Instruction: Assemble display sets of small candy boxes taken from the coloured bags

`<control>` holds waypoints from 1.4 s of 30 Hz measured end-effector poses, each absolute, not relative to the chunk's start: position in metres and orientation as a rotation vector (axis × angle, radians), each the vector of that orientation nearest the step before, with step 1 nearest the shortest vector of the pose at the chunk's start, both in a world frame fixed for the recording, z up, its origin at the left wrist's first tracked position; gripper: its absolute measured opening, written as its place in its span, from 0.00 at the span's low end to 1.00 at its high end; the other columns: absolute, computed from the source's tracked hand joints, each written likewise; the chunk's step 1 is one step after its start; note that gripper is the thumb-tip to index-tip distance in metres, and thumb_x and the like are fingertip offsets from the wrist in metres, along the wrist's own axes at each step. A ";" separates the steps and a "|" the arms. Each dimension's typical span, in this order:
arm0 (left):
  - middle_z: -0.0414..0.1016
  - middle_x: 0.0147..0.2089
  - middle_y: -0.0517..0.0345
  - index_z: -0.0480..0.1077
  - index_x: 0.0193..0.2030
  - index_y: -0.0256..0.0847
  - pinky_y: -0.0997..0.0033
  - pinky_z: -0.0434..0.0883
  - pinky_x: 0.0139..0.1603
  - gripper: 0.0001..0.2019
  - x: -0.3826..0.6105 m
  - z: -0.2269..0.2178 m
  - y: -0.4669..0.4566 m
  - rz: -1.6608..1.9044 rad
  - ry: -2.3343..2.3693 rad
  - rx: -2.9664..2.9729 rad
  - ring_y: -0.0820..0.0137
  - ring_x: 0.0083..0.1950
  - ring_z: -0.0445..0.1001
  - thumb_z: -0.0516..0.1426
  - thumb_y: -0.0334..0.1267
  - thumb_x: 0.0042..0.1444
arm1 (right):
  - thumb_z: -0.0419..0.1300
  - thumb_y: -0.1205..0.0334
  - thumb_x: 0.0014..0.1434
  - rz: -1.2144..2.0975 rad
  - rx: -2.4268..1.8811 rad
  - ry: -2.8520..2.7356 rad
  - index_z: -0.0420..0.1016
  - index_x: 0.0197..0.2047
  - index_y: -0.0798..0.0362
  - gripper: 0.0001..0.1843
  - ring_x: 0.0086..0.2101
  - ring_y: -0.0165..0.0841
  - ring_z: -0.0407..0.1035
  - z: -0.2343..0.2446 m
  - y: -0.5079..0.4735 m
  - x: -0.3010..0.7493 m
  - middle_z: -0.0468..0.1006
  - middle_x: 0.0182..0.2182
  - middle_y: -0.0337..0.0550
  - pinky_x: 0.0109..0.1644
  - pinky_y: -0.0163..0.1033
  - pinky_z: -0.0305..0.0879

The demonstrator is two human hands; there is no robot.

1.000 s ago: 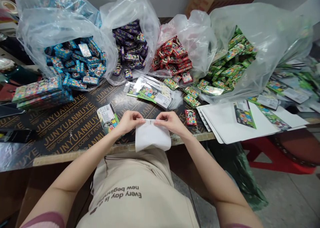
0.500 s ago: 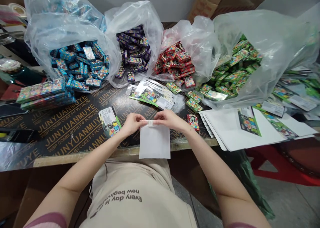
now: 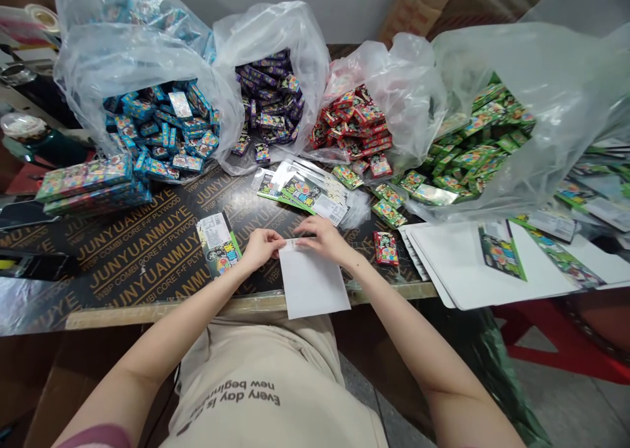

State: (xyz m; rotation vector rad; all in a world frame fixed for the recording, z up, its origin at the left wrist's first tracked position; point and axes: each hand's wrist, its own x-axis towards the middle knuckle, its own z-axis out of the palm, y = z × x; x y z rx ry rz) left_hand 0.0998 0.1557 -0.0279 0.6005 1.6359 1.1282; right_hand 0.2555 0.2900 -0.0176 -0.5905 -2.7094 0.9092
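A white sheet (image 3: 315, 283), like thin card or a paper bag, hangs over the front edge of the table. A small printed strip (image 3: 291, 244) runs along its top edge. My left hand (image 3: 263, 248) pinches the sheet's upper left corner, fingers closed. Over the top edge lies my right hand (image 3: 325, 238), its thumb by the strip and its fingers lifted apart. Left of my hands is a black-and-green printed packet (image 3: 217, 243) with a white label. Beyond them lies a stack of similar packets (image 3: 308, 192). A red small box (image 3: 385, 248) sits to the right.
Clear plastic bags hold blue boxes (image 3: 167, 130), purple boxes (image 3: 270, 97), red boxes (image 3: 352, 123) and green boxes (image 3: 480, 140) along the back. White boards (image 3: 457, 271) with packets overhang the right front edge. Wrapped bundles (image 3: 93, 185) and a phone-like black object (image 3: 39, 264) are at left.
The sheet has turned slightly, its lower end swinging right. My right hand's fingers have lifted and spread from their pinch, while the left still pinches. The view has shifted a little.
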 end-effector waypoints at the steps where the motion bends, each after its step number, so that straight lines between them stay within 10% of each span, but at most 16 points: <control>1: 0.70 0.15 0.62 0.71 0.22 0.34 0.78 0.69 0.22 0.07 0.098 -0.031 0.156 1.125 1.657 0.593 0.76 0.17 0.69 0.62 0.30 0.47 | 0.64 0.54 0.56 0.732 -0.679 -2.702 0.78 0.47 0.53 0.18 0.50 0.44 0.69 -0.020 0.296 0.257 0.77 0.48 0.54 0.53 0.49 0.63; 4: 0.71 0.15 0.62 0.70 0.21 0.35 0.78 0.69 0.21 0.07 0.094 -0.036 0.158 1.111 1.719 0.575 0.75 0.16 0.69 0.61 0.29 0.49 | 0.66 0.52 0.54 0.327 -0.970 -2.686 0.66 0.61 0.56 0.35 0.60 0.55 0.58 -0.029 0.317 0.263 0.66 0.60 0.63 0.60 0.60 0.56; 11: 0.69 0.13 0.62 0.69 0.20 0.36 0.77 0.68 0.19 0.09 0.092 -0.041 0.167 1.060 1.805 0.580 0.73 0.15 0.70 0.59 0.26 0.48 | 0.51 0.66 0.64 0.210 -0.926 -2.823 0.70 0.57 0.62 0.20 0.57 0.48 0.67 -0.040 0.334 0.279 0.74 0.55 0.61 0.59 0.53 0.64; 21: 0.67 0.11 0.65 0.72 0.20 0.37 0.79 0.63 0.17 0.07 0.091 -0.037 0.171 1.025 1.856 0.703 0.76 0.13 0.66 0.62 0.29 0.45 | 0.40 0.74 0.62 0.026 -1.070 -2.536 0.71 0.60 0.52 0.29 0.57 0.38 0.68 -0.028 0.298 0.335 0.75 0.56 0.49 0.62 0.48 0.62; 27: 0.68 0.12 0.64 0.73 0.18 0.38 0.79 0.62 0.18 0.07 0.092 -0.037 0.173 0.990 1.879 0.773 0.77 0.13 0.66 0.64 0.28 0.42 | 0.50 0.57 0.66 -0.181 -1.408 -2.474 0.57 0.68 0.51 0.29 0.66 0.55 0.47 -0.012 0.315 0.351 0.54 0.68 0.60 0.63 0.66 0.49; 31: 0.69 0.14 0.63 0.73 0.19 0.37 0.78 0.63 0.18 0.06 0.093 -0.040 0.172 0.991 1.886 0.765 0.75 0.14 0.67 0.65 0.28 0.41 | 0.59 0.50 0.59 0.047 -1.653 -2.444 0.45 0.71 0.52 0.43 0.58 0.62 0.60 -0.025 0.304 0.382 0.53 0.65 0.72 0.51 0.64 0.64; 42: 0.69 0.16 0.64 0.71 0.22 0.35 0.78 0.66 0.22 0.06 0.101 -0.039 0.176 0.988 1.911 0.739 0.76 0.16 0.68 0.63 0.27 0.46 | 0.53 0.61 0.63 0.505 -1.110 -2.364 0.53 0.68 0.47 0.31 0.55 0.44 0.64 -0.025 0.223 0.331 0.68 0.55 0.54 0.59 0.51 0.64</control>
